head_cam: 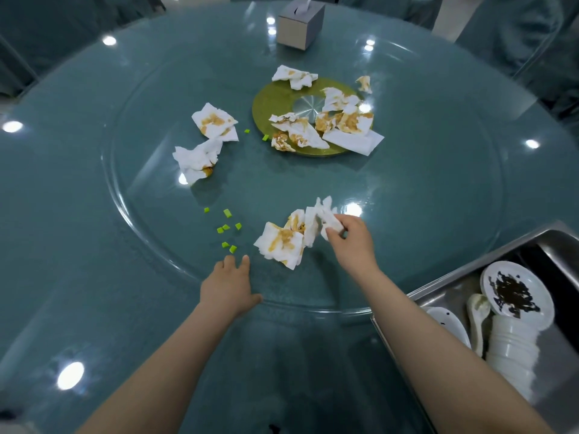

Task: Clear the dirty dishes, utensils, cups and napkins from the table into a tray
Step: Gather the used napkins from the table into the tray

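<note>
**Napkins scattered, one in hand**

Two bare forearms reach in from the bottom edge over the round teal glass table [94, 277]. On the left, the left hand [230, 288] lies flat on the glass, fingers straight and a little spread, holding nothing; its fingertips sit just short of a scatter of small green food cubes [226, 228]. Further back on that side, two stained napkins [214, 122] and [195, 159] lie crumpled on the glass turntable. Moving to the middle, a stained napkin pile [283, 242] sits between the two hands, and beyond it a green-gold centre disc [266, 104] carries a heap of more soiled napkins [326, 123]. A grey tissue box [300, 23] stands at the far edge. Now the right hand [352, 234]: fingers curled, pinching a white crumpled napkin [327, 214] at the right end of the near pile, lifted slightly. Over at the far right, the metal tray [463, 274] sits at the table's edge, already holding a plate [517, 292] with dark residue, a ceramic spoon [477, 311] and a stack of white cups [510, 349].
</note>
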Tool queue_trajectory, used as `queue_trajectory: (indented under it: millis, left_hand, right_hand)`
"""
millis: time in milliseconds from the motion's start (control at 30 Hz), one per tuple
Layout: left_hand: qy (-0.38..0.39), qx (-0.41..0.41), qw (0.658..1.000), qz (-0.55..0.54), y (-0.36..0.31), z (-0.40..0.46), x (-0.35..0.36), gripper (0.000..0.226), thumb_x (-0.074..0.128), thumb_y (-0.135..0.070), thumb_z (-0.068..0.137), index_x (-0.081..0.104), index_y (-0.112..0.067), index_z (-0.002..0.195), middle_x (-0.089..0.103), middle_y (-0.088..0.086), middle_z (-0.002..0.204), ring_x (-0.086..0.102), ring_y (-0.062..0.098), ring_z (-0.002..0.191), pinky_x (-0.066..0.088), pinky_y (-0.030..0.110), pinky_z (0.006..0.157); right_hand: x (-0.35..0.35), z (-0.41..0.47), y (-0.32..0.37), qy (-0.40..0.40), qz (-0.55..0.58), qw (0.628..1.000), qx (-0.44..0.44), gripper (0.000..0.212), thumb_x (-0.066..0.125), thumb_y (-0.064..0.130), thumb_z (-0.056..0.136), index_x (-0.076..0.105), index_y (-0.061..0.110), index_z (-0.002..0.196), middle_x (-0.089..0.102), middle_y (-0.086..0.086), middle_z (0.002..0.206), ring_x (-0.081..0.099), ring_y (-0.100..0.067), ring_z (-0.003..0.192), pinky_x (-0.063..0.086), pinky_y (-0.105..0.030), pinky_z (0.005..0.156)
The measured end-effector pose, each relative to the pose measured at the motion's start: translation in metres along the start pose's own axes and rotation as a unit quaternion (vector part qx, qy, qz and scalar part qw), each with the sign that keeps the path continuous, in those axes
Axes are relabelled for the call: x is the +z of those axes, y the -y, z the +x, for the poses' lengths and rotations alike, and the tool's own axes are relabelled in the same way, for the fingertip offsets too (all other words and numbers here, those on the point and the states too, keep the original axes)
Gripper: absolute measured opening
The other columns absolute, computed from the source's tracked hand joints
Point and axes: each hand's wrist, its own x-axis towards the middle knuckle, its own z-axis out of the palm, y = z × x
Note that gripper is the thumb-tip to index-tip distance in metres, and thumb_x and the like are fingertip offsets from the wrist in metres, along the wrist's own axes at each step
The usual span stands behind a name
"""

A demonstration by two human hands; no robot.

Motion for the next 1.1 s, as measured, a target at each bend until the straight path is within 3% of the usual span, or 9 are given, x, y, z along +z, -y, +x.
queue_trajectory:
  millis: [133, 233, 300, 500, 633, 733, 867, 1000, 1100]
  left_hand:
    - [-0.001, 0.029, 0.999, -0.027, -0.005, -0.007, 0.008, 0.088, 0.053, -0.059, 0.084, 0.010, -0.024, 0.151, 0.022, 0.008, 0.148, 0.029, 0.025, 0.133, 0.040, 0.037, 0.103]
    - [-0.001, 0.051, 0.997, -0.057, -0.010, -0.012, 0.014, 0.082, 0.054, -0.056, 0.083, 0.018, -0.026, 0.150, 0.021, 0.009, 0.151, 0.028, 0.026, 0.135, 0.037, 0.038, 0.105]
    - [-0.002, 0.066, 0.995, -0.073, -0.012, -0.014, 0.014, 0.077, 0.056, -0.054, 0.083, 0.025, -0.027, 0.148, 0.023, 0.009, 0.150, 0.031, 0.026, 0.134, 0.035, 0.037, 0.105]
    - [0.044, 0.114, 0.987, -0.103, -0.020, -0.011, 0.005, 0.070, 0.055, -0.051, 0.086, 0.030, -0.027, 0.146, 0.027, 0.008, 0.151, 0.035, 0.025, 0.135, 0.036, 0.036, 0.106]
    - [0.078, 0.158, 0.975, -0.137, -0.018, -0.008, 0.001, 0.065, 0.052, -0.045, 0.091, 0.029, -0.024, 0.148, 0.022, 0.004, 0.157, 0.024, 0.015, 0.143, 0.026, 0.029, 0.111]
    - [0.075, 0.187, 0.965, -0.170, -0.015, -0.010, 0.004, 0.056, 0.053, -0.039, 0.093, 0.036, -0.025, 0.145, 0.027, -0.001, 0.155, 0.024, 0.010, 0.142, 0.020, 0.021, 0.110]
    - [-0.051, 0.172, 0.959, -0.219, -0.001, -0.010, 0.007, 0.050, 0.058, -0.027, 0.091, 0.045, -0.021, 0.139, 0.042, -0.003, 0.146, 0.036, 0.013, 0.135, 0.022, 0.019, 0.108]
    - [-0.122, 0.089, 0.962, -0.227, 0.021, -0.005, 0.009, 0.063, 0.065, -0.024, 0.086, 0.039, -0.016, 0.143, 0.035, 0.003, 0.150, 0.031, 0.019, 0.138, 0.021, 0.026, 0.112]
    - [-0.114, 0.050, 0.964, -0.234, 0.038, 0.001, 0.011, 0.071, 0.066, -0.025, 0.085, 0.032, -0.015, 0.146, 0.028, 0.003, 0.153, 0.024, 0.019, 0.142, 0.019, 0.028, 0.114]
  right_hand:
    - [0.025, 0.011, 0.009, 0.128, -0.050, 0.990, 0.011, 0.061, 0.060, 0.035, 0.089, 0.038, 0.020, 0.144, 0.024, -0.001, 0.155, 0.031, -0.020, 0.139, 0.027, -0.035, 0.113]
    - [0.047, 0.006, 0.006, 0.189, -0.186, 0.964, 0.004, 0.081, 0.058, 0.051, 0.086, 0.019, 0.021, 0.151, -0.003, -0.002, 0.161, -0.008, -0.029, 0.147, 0.006, -0.043, 0.117]
    - [0.056, 0.000, 0.003, 0.199, -0.223, 0.954, -0.010, 0.088, 0.061, 0.050, 0.084, 0.013, 0.022, 0.152, -0.006, -0.002, 0.160, -0.015, -0.030, 0.146, 0.003, -0.044, 0.118]
    - [0.053, -0.018, -0.014, 0.143, -0.234, 0.957, -0.096, 0.054, 0.057, 0.016, 0.092, 0.037, 0.018, 0.143, 0.030, -0.006, 0.150, 0.022, -0.032, 0.138, 0.024, -0.034, 0.110]
    - [0.027, -0.030, -0.037, 0.118, -0.246, 0.954, -0.122, 0.056, 0.056, -0.004, 0.084, 0.051, 0.018, 0.135, 0.047, -0.004, 0.137, 0.039, -0.029, 0.117, 0.029, -0.025, 0.093]
    - [0.012, -0.034, -0.044, 0.088, -0.214, 0.968, -0.097, 0.049, 0.055, -0.005, 0.084, 0.058, 0.016, 0.129, 0.054, -0.004, 0.129, 0.045, -0.026, 0.113, 0.028, -0.019, 0.087]
    - [0.009, -0.045, -0.032, 0.048, -0.087, 0.995, -0.016, 0.031, 0.055, 0.013, 0.090, 0.062, 0.022, 0.119, 0.061, -0.002, 0.114, 0.052, -0.014, 0.093, 0.034, -0.023, 0.075]
    - [0.029, -0.061, -0.022, 0.042, -0.024, 0.999, -0.010, 0.038, 0.053, 0.019, 0.095, 0.051, 0.018, 0.133, 0.056, 0.001, 0.132, 0.053, -0.019, 0.116, 0.037, -0.022, 0.086]
    - [0.051, -0.063, -0.018, 0.067, -0.004, 0.997, -0.022, 0.034, 0.048, 0.018, 0.098, 0.050, 0.014, 0.132, 0.034, 0.005, 0.153, 0.027, -0.012, 0.142, 0.028, -0.019, 0.103]
